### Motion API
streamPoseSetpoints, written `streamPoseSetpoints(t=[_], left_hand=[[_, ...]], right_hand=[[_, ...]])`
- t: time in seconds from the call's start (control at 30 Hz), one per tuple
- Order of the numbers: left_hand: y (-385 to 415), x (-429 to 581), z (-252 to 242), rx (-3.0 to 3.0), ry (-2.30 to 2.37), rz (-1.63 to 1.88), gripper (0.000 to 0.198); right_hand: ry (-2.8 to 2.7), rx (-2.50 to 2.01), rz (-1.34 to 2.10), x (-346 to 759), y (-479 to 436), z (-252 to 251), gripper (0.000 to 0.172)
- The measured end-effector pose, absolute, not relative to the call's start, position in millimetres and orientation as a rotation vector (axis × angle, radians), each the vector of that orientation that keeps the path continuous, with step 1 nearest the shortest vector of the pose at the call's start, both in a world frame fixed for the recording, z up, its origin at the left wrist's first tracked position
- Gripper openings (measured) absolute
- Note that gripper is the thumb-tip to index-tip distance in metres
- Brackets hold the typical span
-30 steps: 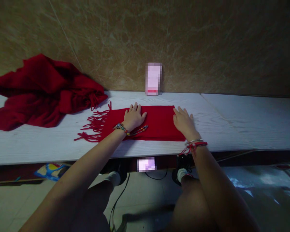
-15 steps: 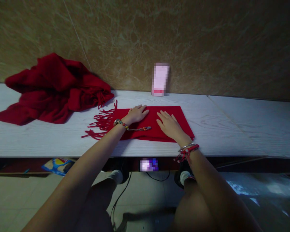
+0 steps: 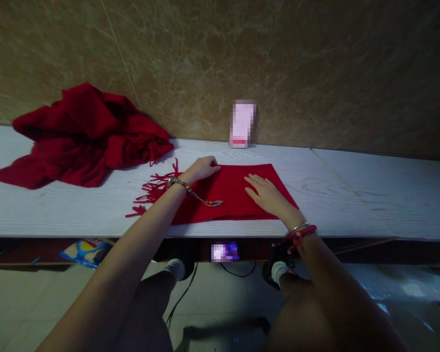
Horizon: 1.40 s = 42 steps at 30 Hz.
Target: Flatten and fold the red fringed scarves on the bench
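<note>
A red fringed scarf lies folded into a flat rectangle, its tassels pointing left. My left hand is at the scarf's far edge, fingers curled and thumb against them, closed on the cloth there. Flat on the right part of the scarf rests my right hand, its fingers stretched out and holding nothing. A beaded bracelet on my left wrist trails its cord over the cloth.
A second red fringed cloth lies crumpled at the left on the white wood-grain table. A blurred pink box-like object stands by the marbled wall. Below the table's front edge are a blue-and-yellow packet and a cable.
My left hand has gone from lying flat to curled at the scarf's far edge. My right hand has slid slightly right and nearer, still flat. The scarf's near left edge has shifted toward me.
</note>
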<state>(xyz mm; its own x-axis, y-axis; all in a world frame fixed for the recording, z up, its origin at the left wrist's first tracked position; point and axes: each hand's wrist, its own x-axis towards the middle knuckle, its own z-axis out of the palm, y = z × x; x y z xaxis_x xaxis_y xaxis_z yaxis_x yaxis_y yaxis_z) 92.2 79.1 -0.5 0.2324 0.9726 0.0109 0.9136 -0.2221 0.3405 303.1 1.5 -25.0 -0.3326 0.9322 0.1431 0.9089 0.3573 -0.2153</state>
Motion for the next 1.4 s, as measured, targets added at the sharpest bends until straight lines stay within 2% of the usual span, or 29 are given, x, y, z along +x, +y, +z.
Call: streamPoseSetpoints(t=[0.17,0.33,0.53,0.6,0.77,0.97,1.13,1.23,1.4], left_hand=[[85.1,79.4,0.2,2.203,1.834,0.3,0.024],[82.8,67.9,16.3,2.239,1.759,0.259,0.016],[79.4,72.9,36.5,2.363,1.627,0.522,0.023],[82.2,76.3,31.4,2.397,1.687,0.497,0.023],[84.4,78.2,0.5,2.359,1.903,0.139,0.025],[69.0,85.8,-0.4,2.447,1.98,0.23,0.034],[58.2,107.3,-4.5,2.639,1.731,0.294,0.037],[55.7,113.8,-14.1,2.639,1.641,0.21,0.043],[49.7,113.0,-15.6,2.498,1.782,0.104,0.051]], right_hand=[[-2.369,-1.573,0.158,305.4,7.8,-11.1,0.038],[-2.365,-1.549,0.067,280.9,29.7,5.5,0.038],[-2.319,-1.551,-0.006,261.3,59.1,5.3,0.044],[-2.289,-1.574,-0.016,260.8,62.0,-1.5,0.045],[-2.35,-1.68,0.031,262.6,56.6,-20.0,0.042],[-2.288,-1.691,-0.004,259.9,52.4,-22.9,0.043],[-2.255,-1.754,-0.084,262.2,31.6,-12.3,0.046],[-2.34,-1.863,-0.012,270.5,14.7,-6.2,0.048],[-2.396,-1.971,0.167,282.6,4.9,-5.8,0.051]])
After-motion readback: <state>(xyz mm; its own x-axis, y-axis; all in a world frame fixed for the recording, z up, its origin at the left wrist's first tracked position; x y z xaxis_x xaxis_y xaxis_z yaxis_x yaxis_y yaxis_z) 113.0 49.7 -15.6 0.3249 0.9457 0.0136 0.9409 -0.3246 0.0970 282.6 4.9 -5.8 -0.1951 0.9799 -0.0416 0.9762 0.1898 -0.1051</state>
